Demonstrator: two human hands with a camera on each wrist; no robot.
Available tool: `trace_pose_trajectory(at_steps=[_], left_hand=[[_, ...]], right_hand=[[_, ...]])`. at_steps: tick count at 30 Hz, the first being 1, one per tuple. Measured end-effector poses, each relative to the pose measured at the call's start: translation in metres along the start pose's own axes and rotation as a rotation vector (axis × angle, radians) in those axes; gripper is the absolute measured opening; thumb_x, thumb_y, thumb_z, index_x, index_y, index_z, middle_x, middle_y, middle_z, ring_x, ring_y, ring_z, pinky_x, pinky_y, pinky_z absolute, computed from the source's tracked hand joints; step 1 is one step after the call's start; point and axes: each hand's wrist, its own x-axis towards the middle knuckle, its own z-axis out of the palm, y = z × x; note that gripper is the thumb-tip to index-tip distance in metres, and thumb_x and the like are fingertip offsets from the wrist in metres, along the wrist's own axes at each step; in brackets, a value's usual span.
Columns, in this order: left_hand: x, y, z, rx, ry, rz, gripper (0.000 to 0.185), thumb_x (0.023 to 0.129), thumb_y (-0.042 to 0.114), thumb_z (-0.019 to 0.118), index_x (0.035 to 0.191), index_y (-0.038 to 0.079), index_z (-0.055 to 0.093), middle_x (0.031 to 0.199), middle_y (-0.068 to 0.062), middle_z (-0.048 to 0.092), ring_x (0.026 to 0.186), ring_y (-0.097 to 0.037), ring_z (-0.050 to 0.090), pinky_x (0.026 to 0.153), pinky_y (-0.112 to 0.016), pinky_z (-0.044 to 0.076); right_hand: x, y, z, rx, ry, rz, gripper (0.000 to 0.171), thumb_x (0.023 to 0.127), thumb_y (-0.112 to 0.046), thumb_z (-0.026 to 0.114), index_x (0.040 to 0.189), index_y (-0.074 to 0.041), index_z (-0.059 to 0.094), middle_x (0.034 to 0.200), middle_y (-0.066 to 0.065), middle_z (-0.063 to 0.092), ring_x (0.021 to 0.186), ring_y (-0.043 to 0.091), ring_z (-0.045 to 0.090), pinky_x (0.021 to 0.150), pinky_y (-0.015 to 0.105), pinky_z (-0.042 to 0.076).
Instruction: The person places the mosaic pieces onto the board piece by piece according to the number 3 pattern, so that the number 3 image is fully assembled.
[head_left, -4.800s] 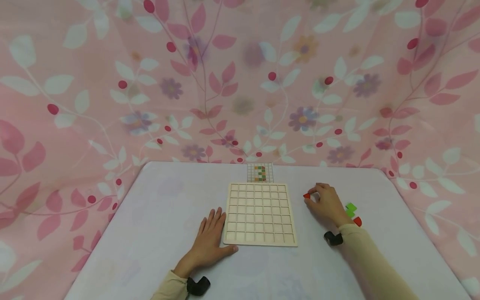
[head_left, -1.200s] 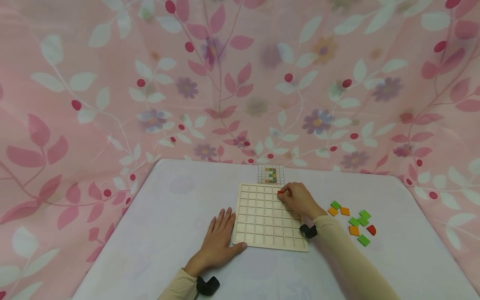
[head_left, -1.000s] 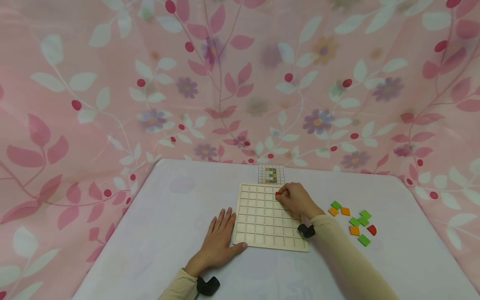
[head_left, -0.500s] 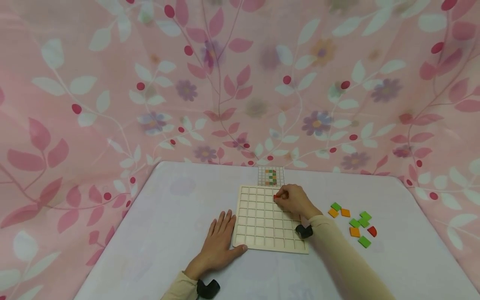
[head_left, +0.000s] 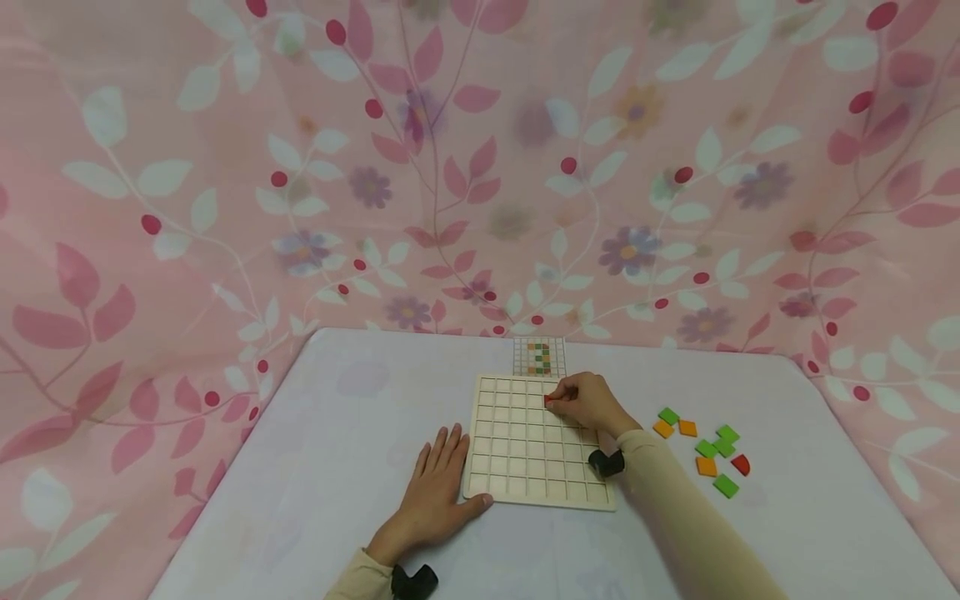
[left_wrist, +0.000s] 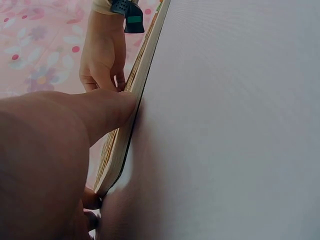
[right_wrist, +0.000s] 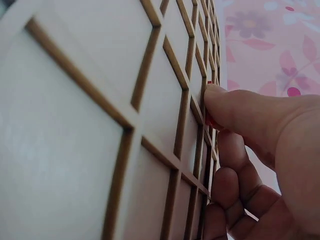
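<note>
Over the wooden grid board [head_left: 536, 442], right hand [head_left: 592, 403] pinches a small red tile [head_left: 548, 401] between thumb and fingers [right_wrist: 235, 107], tile now down at the second row of cells, right of centre, touching or nearly touching the board. A few seconds back that hand was out on the counter [head_left: 315, 467] to the right, picking the red tile up; since then it has crossed onto the board and crept leftward and lower cell by cell. Tile not yet released, so placing looks like the step in hand, near its end. Left hand [head_left: 435, 492] unchanged: flat, fingers straight, thumb against the board's near left corner, bracing it. Loose pile of green and orange tiles [head_left: 705, 450] plus one red piece sits on the counter well right of the board. Small pattern card [head_left: 538, 357] lies just beyond the board's far edge.
</note>
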Motion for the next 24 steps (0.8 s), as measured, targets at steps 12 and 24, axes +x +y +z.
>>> trace_pose_trajectory(at_steps=[12, 24], left_hand=[[-0.0001, -0.0033, 0.0004, -0.026, 0.058, 0.027, 0.093, 0.091, 0.056, 0.06, 0.155, -0.001, 0.023, 0.164, -0.018, 0.016, 0.151, -0.04, 0.009, 0.117, -0.061, 0.009], [-0.0014, 0.0029, -0.0014, -0.006, 0.022, 0.014, 0.094, 0.091, 0.057, 0.059, 0.156, -0.001, 0.022, 0.165, -0.017, 0.014, 0.152, -0.037, 0.007, 0.118, -0.059, 0.009]], right_hand=[[0.0038, -0.0057, -0.0007, 0.011, 0.029, -0.004, 0.008, 0.084, -0.021, 0.079, 0.082, -0.014, 0.078, 0.077, -0.003, 0.067, 0.065, 0.014, 0.053, 0.059, 0.027, 0.044], [-0.0003, -0.0014, -0.0009, 0.03, 0.017, 0.042, 0.008, 0.084, -0.023, 0.079, 0.082, -0.015, 0.078, 0.08, -0.003, 0.068, 0.068, 0.014, 0.053, 0.059, 0.027, 0.045]])
